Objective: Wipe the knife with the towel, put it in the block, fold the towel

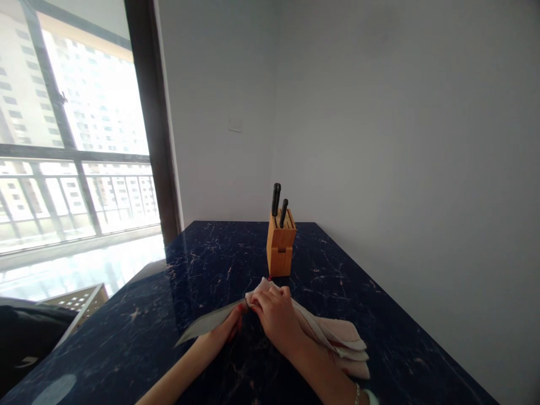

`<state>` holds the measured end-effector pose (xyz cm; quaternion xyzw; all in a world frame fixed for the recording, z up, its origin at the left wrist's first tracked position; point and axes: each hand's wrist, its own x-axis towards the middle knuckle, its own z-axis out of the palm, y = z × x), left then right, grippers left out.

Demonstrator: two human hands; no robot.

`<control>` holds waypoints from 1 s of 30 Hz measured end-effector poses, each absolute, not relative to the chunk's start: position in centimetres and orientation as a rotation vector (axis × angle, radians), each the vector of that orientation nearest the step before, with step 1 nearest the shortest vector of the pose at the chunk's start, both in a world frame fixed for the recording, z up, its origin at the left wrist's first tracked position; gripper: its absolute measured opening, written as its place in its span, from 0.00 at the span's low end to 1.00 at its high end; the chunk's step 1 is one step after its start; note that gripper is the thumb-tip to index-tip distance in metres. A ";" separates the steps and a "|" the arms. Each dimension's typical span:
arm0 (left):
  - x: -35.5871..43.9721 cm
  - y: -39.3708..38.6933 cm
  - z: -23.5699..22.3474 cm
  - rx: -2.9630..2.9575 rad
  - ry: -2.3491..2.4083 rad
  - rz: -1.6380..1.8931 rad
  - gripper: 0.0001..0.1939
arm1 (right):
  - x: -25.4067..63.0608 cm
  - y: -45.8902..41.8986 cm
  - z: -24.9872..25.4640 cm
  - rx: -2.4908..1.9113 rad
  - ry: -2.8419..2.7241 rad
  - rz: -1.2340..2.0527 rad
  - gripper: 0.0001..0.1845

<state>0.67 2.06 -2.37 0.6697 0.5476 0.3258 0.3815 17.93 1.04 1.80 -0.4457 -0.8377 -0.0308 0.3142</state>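
Near centre of the dark marbled surface (177, 264): the right hand (276, 318) pinches a soft pink cloth (337, 343) around a knife blade (208, 325); the left hand (230, 329) is closed beside it. The blade is likely stiff, thin and sharp-edged, best held by spine or handle. A knife block (279, 247) stands beyond; there is open room to the left.

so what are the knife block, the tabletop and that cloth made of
Knife block: looks like light wood, matte, with an orange-tan tone. Tabletop: probably polished marble or a marble-look surface, dark blue with pale veins, glossy enough to reflect the window. Cloth: soft woven fabric, pinkish-beige, lying in limp folds.
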 end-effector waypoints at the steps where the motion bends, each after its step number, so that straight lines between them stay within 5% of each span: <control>1: 0.7 2.0 -2.4 1.704 1.400 0.830 0.28 | 18.0 1.1 1.8 -1.178 -2.210 -0.079 0.05; 30: 0.6 1.9 -2.3 1.589 1.384 0.829 0.29 | 21.3 3.3 0.5 -1.635 -2.097 -0.266 0.09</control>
